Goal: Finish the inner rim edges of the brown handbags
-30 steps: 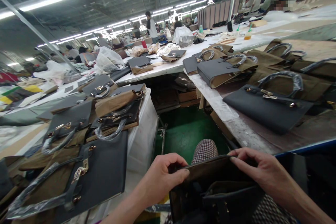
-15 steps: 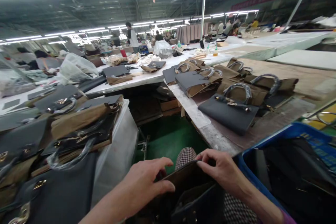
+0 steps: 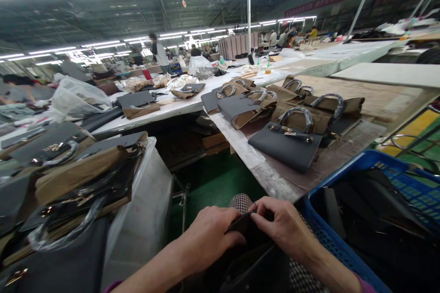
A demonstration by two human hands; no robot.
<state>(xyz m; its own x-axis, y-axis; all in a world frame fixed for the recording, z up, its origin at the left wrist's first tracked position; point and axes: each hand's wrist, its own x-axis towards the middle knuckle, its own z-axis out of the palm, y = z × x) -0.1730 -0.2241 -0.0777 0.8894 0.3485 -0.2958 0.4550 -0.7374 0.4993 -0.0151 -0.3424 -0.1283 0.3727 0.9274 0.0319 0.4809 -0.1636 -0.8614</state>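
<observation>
A dark handbag (image 3: pixel 254 265) with its mouth open sits on my lap, over checked cloth (image 3: pixel 302 279). My left hand (image 3: pixel 216 233) grips the bag's far rim, its thumb on the near side and the fingers partly hidden behind the edge. Close beside it, my right hand (image 3: pixel 278 224) pinches the same rim between thumb and bent fingers. The inside of the bag is in shadow, and its lower part runs out of the picture.
Handbags with wrapped handles (image 3: pixel 288 144) lie on the table at the right. More bags (image 3: pixel 82 169) are piled in a whitish bin (image 3: pixel 147 201) at the left. A blue plastic basket (image 3: pixel 388 158) holding dark pieces stands by my right arm. Several people are farther back.
My left hand has moved right and closed on the bag's rim near my right hand. The right hand keeps its pinch. The view has turned a little to the right.
</observation>
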